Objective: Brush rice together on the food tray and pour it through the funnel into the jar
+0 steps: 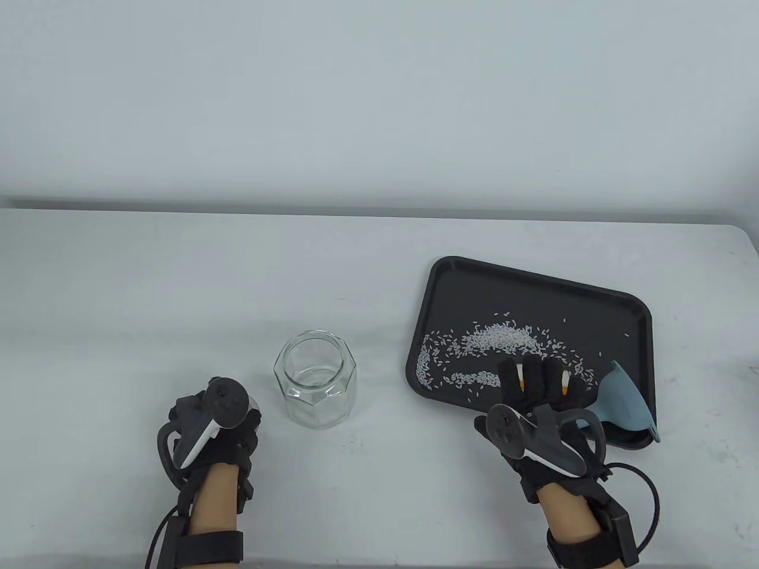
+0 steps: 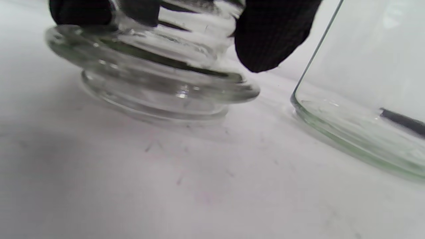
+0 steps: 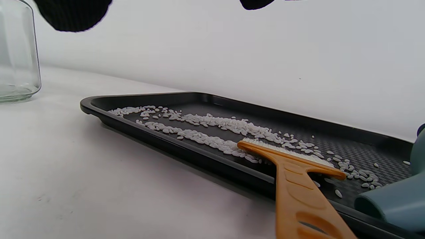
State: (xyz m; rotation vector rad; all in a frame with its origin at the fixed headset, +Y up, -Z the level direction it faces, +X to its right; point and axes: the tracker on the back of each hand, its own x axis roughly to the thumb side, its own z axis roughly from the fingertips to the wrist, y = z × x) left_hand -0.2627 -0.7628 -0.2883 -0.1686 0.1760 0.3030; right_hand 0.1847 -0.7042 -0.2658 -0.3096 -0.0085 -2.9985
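White rice (image 1: 492, 341) lies in loose streaks on the black food tray (image 1: 533, 278), seen close in the right wrist view as rice (image 3: 212, 127) on the tray (image 3: 166, 141). An orange brush (image 3: 292, 176) lies with its bristles among the grains and its handle over the near rim. My right hand (image 1: 536, 379) is spread flat above it, and its fingertips (image 3: 73, 15) do not wrap round it. A blue-grey funnel (image 1: 625, 406) rests on its side in the tray's near right corner. The clear glass jar (image 1: 315, 379) stands open. My left hand (image 1: 216, 424) grips a glass lid (image 2: 156, 73) on the table beside the jar (image 2: 365, 99).
The white table (image 1: 178, 296) runs back to a plain white wall. The jar stands between my two hands, left of the tray. The funnel (image 3: 398, 202) lies just right of the brush handle.
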